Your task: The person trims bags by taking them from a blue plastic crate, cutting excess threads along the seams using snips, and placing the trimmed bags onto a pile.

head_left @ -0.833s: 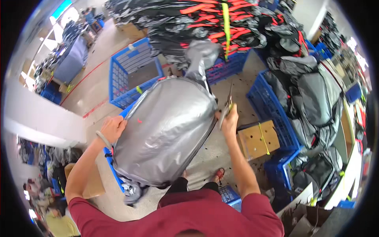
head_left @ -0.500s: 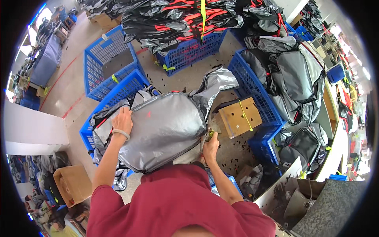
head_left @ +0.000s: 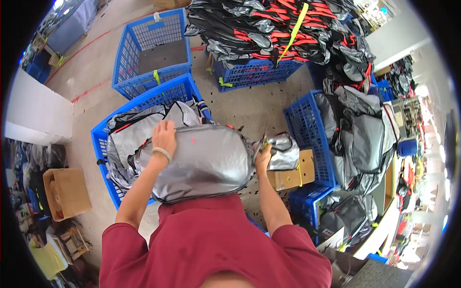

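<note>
A large silver bag (head_left: 206, 156) with black edging lies across in front of my body, its left part over a blue crate of similar silver pieces. My left hand (head_left: 164, 139) grips its upper left edge, fingers curled on the fabric. At the bag's right end, my right hand (head_left: 263, 156) is closed around a pair of scissors (head_left: 264, 139), blades pointing up and away. A loose silver flap (head_left: 284, 154) of the bag hangs beyond the right hand, over a cardboard box. How the scissors' blades meet the fabric is hard to make out.
The blue crate (head_left: 98, 139) stands under the bag at left, with another blue crate (head_left: 152, 73) behind it. Heaped black, silver and red bags (head_left: 269, 33) fill the back. At right, a blue crate (head_left: 307, 139) holds silver bags; the cardboard box (head_left: 290, 177) stands beside it.
The silver bag's loose flap has dropped from the upper right to beside my right hand. My right hand has moved up with the scissors, whose blades now show. The view has shifted.
</note>
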The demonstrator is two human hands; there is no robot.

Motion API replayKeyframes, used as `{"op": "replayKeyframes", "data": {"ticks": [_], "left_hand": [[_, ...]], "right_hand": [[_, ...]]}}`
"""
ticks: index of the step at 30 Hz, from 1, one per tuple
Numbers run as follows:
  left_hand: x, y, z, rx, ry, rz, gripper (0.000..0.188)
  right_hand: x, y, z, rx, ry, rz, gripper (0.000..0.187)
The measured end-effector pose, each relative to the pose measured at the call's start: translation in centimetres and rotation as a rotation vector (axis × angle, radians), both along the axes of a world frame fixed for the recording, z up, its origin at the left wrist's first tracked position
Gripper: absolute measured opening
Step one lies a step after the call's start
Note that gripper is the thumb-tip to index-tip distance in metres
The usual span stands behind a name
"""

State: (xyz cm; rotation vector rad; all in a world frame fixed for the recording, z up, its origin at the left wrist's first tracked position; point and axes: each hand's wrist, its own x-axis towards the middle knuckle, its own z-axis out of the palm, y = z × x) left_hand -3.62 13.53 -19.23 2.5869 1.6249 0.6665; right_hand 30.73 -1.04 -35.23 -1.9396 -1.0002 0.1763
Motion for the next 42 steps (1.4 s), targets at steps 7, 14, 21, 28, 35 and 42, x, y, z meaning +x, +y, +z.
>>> {"op": "replayKeyframes", "data": {"ticks": [7, 14, 21, 28, 35, 42], "left_hand": [[11.5, -6.4, -4.5, -0.352, 0.207, -0.594, 0.063], [11.3, -3.9, -4.8, -0.395, 0.163, -0.54, 0.063], [11.0, -4.0, -5.3, -0.415, 0.105, -0.496, 0.061], [10.3, -4.5, -6.1, -0.41, 0.036, -0.49, 0.063], [10.1, -4.6, -6.1, -0.41, -0.003, -0.485, 0.064], [10.0, -4.9, -5.9, -0.418, 0.03, -0.457, 0.065]], "right_hand": [[4.4, 5.6, 10.9, -0.085, -0.129, 0.345, 0.027], [8.1, 6.5, 9.8, -0.503, -0.35, 0.605, 0.039], [7.2, 9.8, 8.5, -0.714, -0.253, 0.719, 0.036], [5.7, 10.6, 9.4, -0.872, -0.154, 0.788, 0.04], [4.7, 9.7, 8.9, -0.641, -0.347, 0.743, 0.028], [5.8, 13.7, 8.4, -0.457, -0.471, 0.862, 0.036]]}}
